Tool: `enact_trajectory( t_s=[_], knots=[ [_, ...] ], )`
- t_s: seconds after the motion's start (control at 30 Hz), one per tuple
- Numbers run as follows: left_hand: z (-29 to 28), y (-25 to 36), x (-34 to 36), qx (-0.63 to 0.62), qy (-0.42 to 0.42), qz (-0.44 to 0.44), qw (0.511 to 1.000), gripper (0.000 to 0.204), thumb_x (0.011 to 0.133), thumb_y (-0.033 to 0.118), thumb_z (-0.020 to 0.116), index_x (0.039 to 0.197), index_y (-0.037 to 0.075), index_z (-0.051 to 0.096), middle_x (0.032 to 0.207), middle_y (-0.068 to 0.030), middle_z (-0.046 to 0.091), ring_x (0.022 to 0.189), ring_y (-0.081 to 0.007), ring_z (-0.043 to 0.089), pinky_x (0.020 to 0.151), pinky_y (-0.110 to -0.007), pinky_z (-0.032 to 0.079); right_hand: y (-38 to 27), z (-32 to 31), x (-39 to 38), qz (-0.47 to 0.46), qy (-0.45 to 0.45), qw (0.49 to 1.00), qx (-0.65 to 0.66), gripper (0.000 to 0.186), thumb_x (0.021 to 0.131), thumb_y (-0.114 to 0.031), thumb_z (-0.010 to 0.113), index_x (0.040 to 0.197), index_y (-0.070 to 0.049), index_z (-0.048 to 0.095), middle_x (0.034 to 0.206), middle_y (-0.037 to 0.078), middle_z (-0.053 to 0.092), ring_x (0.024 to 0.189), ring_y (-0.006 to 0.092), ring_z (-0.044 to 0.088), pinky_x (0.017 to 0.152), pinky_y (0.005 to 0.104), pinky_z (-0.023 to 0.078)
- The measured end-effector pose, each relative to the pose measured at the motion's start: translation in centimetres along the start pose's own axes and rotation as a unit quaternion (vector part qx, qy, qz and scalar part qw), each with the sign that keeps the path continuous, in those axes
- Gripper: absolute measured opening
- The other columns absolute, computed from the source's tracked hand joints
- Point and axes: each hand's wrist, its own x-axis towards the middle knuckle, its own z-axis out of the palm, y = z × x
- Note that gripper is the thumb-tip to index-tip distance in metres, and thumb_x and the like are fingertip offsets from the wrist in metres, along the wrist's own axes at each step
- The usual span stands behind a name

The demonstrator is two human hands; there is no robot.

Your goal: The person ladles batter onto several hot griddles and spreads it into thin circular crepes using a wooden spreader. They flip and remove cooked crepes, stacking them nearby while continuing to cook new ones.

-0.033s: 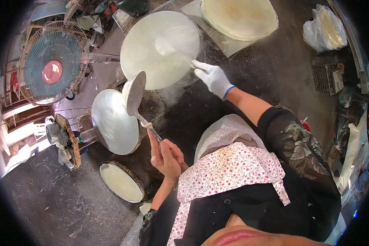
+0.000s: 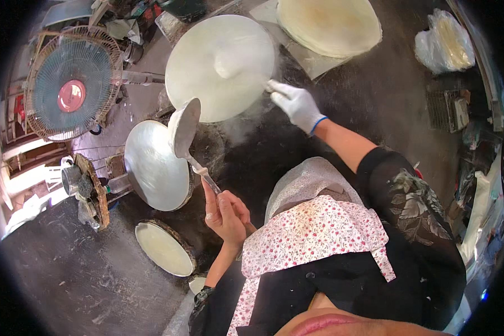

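Observation:
My left hand (image 2: 228, 218) grips the handle of a metal ladle (image 2: 186, 126), its bowl raised in front of a large round griddle (image 2: 201, 84) covered with a thin pale layer. My right hand (image 2: 297, 109), in a white glove, is closed on a spreading tool's handle (image 2: 270, 85) at the griddle's right side. The tool's far end is blurred over the pale layer, and steam or haze rises nearby. A shiny round metal lid or plate (image 2: 154, 168) stands left of the ladle, and a round vessel with pale liquid (image 2: 165, 249) sits lower left.
A fan (image 2: 73, 78) stands at left beside a cluttered ledge (image 2: 89, 190). A stack of pale round sheets (image 2: 327, 25) lies on a board at the back. A plastic-wrapped bundle (image 2: 445, 42) and a wire rack (image 2: 442, 109) are at right.
My gloved right hand has moved slightly to the right with the spreading tool. My left hand and the ladle are almost still.

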Motion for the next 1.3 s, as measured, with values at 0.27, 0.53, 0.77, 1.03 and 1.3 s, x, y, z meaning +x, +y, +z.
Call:
enact_trajectory(
  t_s=[0.27, 0.53, 0.77, 1.03, 1.3],
  knots=[
    [1.2, 0.7, 11.4, -0.021, -0.007, -0.064, 0.998, 0.055, 0.116, 0.019, 0.041, 0.168, 0.011, 0.027, 0.062, 0.0011, 0.036, 0.044, -0.0082, 0.036, 0.039, -0.026, 0.034, -3.4, -1.7, 5.3, 0.055, -0.086, 0.984, -0.146, 0.048, 0.103, -0.037, 0.061, 0.145, -0.012, 0.063, 0.141, 0.018, 0.066, 0.130, 0.0361, 0.064, 0.109, 0.0389, 0.049],
    [3.7, -2.0, 17.5, -0.222, -0.006, -0.195, 0.955, 0.050, 0.114, 0.021, 0.047, 0.163, 0.017, 0.038, 0.075, 0.0006, 0.047, 0.055, -0.0080, 0.042, 0.048, -0.025, 0.041, -0.7, -3.6, -0.2, 0.012, -0.022, 0.986, -0.165, 0.042, 0.104, -0.032, 0.063, 0.145, -0.024, 0.064, 0.146, 0.009, 0.065, 0.134, 0.0288, 0.063, 0.112, 0.0356, 0.049],
    [3.9, -2.7, 15.0, -0.303, 0.048, -0.302, 0.903, 0.058, 0.112, 0.017, 0.046, 0.167, 0.020, 0.027, 0.077, -0.0004, 0.046, 0.058, -0.0085, 0.042, 0.051, -0.025, 0.041, 0.3, -1.9, 0.5, 0.067, -0.045, 0.993, -0.088, 0.044, 0.104, -0.026, 0.064, 0.147, -0.016, 0.063, 0.145, 0.011, 0.067, 0.133, 0.0225, 0.064, 0.111, 0.0323, 0.048],
    [1.7, 0.9, 14.2, -0.726, -0.030, -0.419, 0.545, 0.031, 0.115, 0.021, 0.042, 0.089, 0.005, 0.047, 0.070, -0.0007, 0.047, 0.051, -0.0077, 0.047, 0.044, -0.022, 0.046, -8.9, -0.9, -0.6, 0.226, -0.135, 0.964, 0.050, 0.044, 0.104, -0.014, 0.067, 0.147, -0.007, 0.063, 0.122, 0.002, 0.073, 0.073, 0.0037, 0.051, 0.061, 0.0210, 0.041],
    [-3.0, 3.5, 9.2, -0.696, -0.087, -0.307, 0.643, 0.031, 0.119, 0.026, 0.027, 0.102, 0.007, 0.045, 0.073, -0.0001, 0.043, 0.046, -0.0061, 0.045, 0.040, -0.022, 0.043, -8.2, -1.6, -2.6, 0.110, -0.087, 0.990, -0.034, 0.040, 0.104, -0.017, 0.067, 0.143, -0.006, 0.066, 0.129, 0.009, 0.075, 0.090, 0.0115, 0.068, 0.080, 0.0252, 0.054]
  ],
)
